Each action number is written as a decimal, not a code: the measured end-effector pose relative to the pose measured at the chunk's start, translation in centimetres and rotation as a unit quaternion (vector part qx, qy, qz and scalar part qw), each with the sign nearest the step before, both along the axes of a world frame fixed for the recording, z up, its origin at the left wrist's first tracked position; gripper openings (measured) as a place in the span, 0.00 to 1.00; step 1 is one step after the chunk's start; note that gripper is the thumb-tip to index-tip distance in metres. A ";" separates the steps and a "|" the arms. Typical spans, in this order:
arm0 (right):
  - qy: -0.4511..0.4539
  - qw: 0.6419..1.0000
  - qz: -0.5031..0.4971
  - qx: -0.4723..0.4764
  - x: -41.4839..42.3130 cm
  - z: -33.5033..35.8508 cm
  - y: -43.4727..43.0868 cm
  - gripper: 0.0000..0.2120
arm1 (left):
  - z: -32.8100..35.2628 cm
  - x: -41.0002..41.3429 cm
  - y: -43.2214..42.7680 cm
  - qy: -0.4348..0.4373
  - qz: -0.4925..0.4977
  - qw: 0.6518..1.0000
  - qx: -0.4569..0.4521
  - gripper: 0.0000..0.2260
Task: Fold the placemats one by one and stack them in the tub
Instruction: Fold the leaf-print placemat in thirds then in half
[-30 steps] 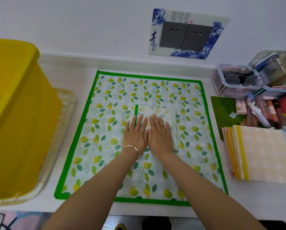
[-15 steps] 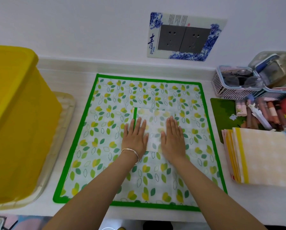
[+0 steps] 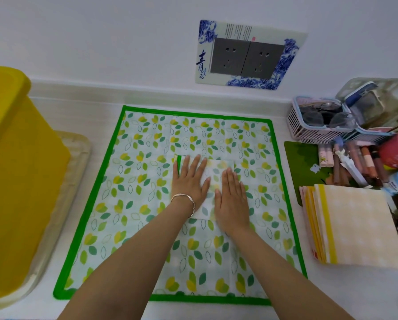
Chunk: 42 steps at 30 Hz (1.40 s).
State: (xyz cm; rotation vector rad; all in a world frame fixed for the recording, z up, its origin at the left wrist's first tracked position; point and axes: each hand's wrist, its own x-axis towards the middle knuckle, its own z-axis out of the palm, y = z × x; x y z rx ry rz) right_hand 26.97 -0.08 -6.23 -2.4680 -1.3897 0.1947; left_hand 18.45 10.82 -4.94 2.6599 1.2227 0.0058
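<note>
while we press the fold: both hands lie palm down, fingers straight, grasping nothing.
left hand: flat on the left part of the folded placemat, fingers angled up and to the right, a bracelet at the wrist.
right hand: flat on the right, nearer part of the same placemat, just beside the left.
folded placemat: a small leaf-print rectangle lying near the middle of the big green-edged mat; how many layers it has we cannot tell, perhaps several.
changed: a second ago our hands sat side by side on the near left of the rectangle; they then parted, and now the left has slid further up and across it while the right has drawn a little nearer to us.
meaning: we judge this as smoothing the crease, so the fold looks all but finished and the carry to the tub comes next.
tub: yellow, well apart on the left; its inside is out of view.
pile: yellow placemats stacked at the right, untouched.
</note>
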 end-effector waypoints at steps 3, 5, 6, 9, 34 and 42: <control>0.001 1.000 0.003 -0.001 0.0 0.0 -0.1 0.30 | 0.0 -0.2 0.1 0.008 0.025 1.000 0.000 0.27; 0.002 1.000 0.005 -0.003 0.0 0.1 -0.1 0.30 | 0.0 -1.2 0.5 0.015 0.048 0.999 -0.003 0.28; 0.003 1.000 0.007 -0.005 0.0 0.2 -0.1 0.30 | -0.2 -1.9 0.9 0.009 0.061 0.998 -0.009 0.28; 0.011 1.000 0.009 -0.014 -0.1 0.4 -0.1 0.32 | -0.3 -4.0 1.7 -0.019 0.094 0.995 -0.029 0.32; 0.604 0.755 -0.255 0.009 1.6 9.8 -3.3 0.24 | 7.0 -8.0 -0.6 -0.151 0.263 0.808 -0.505 0.12; 0.594 0.761 -0.246 0.088 1.1 13.1 -9.4 0.23 | 10.7 -9.1 -5.0 -0.223 0.217 0.714 -0.627 0.09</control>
